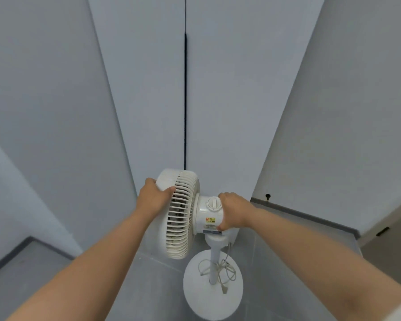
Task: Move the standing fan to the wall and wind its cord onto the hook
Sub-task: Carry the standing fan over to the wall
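Note:
A white standing fan stands upright on its round base, close to the grey wall straight ahead. My left hand grips the rim of the fan's grille. My right hand is closed around the motor housing, beside the dial. The white cord lies in loose loops around the pole on the base, its plug resting on the base. A small dark hook sticks out of the right wall just above the skirting.
Grey wall panels with a dark vertical seam stand ahead. A grey skirting runs along the right wall. A doorway or brown panel sits at the far right. The floor is grey tile.

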